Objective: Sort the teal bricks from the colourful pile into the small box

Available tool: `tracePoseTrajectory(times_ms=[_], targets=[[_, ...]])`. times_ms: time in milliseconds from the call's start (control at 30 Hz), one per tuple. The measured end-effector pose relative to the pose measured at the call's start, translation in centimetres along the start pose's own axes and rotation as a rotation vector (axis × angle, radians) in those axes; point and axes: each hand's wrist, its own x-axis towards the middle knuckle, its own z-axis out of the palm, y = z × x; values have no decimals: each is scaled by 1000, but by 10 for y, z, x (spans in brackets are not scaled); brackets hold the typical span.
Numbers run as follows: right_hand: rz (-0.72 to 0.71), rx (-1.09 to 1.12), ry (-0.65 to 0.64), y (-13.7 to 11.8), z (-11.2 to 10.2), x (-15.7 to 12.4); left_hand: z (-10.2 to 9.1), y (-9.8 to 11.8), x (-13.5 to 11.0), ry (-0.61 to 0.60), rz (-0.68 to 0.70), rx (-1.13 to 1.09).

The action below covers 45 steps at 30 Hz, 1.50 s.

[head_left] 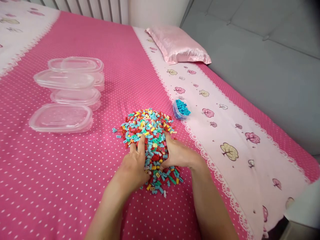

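A heap of small plastic building bricks [150,123] in light blue, red, yellow, green and other colours lies on the pink bedspread. My left hand [135,163] presses into the heap's left side, its fingers curved and partly sunk among the bricks. Opposite it, my right hand [178,151] cups the right side, with most of its fingers hidden by the bricks. A clump of bricks is held between both hands, and loose ones are scattered on the near side. Just beyond the heap, to the right, stands a small clear tub [178,114] of blue bricks.
Several clear plastic containers with lids [61,116] stand in a row at the left. A pink satin pillow [178,45] lies at the far end of the bed [105,186]. Grey panelling [250,66] borders the right side, and a slatted headboard [100,10] the back.
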Motion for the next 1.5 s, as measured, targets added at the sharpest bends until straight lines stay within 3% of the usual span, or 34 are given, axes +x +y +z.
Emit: tracePoseTrajectory(times_ms=[400,700,933,1167,1300,1500], targets=[[-152,389,-84,26,-1,13,2,-5,15,156,27,-563],[-144,635,-55,12,-2,8,5,-4,20,288,10,-935],[-160,618,100,-9,-6,-1,3,2,18,292,70,-1172],[-57,522,314,-15,-2,1,2,3,17,332,45,-1145],[-58,382,401,-14,-4,-1,-5,3,13,343,57,-1021],[-114,307,424,-16,-5,-3,-8,-2,12,392,219,-913]])
